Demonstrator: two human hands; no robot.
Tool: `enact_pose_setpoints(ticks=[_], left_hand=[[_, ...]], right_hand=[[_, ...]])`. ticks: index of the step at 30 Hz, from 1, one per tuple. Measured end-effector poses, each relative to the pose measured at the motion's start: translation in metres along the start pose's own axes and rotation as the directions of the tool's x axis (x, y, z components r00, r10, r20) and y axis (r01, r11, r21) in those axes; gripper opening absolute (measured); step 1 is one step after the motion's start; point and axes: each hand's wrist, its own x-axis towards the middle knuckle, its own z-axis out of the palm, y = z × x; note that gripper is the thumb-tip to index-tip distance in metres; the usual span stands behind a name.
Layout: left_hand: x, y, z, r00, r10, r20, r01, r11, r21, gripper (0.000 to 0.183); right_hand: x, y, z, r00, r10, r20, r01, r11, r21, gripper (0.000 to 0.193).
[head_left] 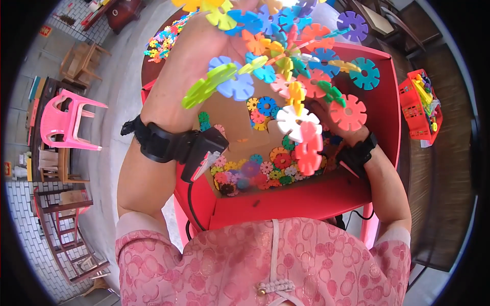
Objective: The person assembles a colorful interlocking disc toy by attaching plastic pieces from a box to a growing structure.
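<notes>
A large branching cluster of notched plastic snowflake discs point(296, 123), joined in many colours, is held up above an open red box point(286, 210). My left hand point(234, 50) is at the upper left of the cluster and grips it; discs cover most of its fingers. Under the right side of the cluster is my right hand point(343, 128), its fingers hidden behind a coral disc point(348, 112) and other pieces. Loose discs point(280, 162) in mixed colours lie along the near side of the box's brown inside.
Another heap of coloured discs point(166, 41) sits beyond the box at the far left. A red basket point(419, 109) with toys stands at the right. On the left floor are a pink plastic chair point(64, 120) and wooden stools. Black straps with devices point(201, 150) circle both wrists.
</notes>
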Motion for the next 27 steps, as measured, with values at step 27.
enact_pose_setpoints(ticks=[27], left_hand=[[-0.001,-0.022,-0.003,0.966,-0.227,-0.126,0.240,0.966,0.098,0.049]], right_hand=[[0.004,-0.094,-0.099,0.920,0.075,-0.384,0.067,0.936,0.345,0.010]])
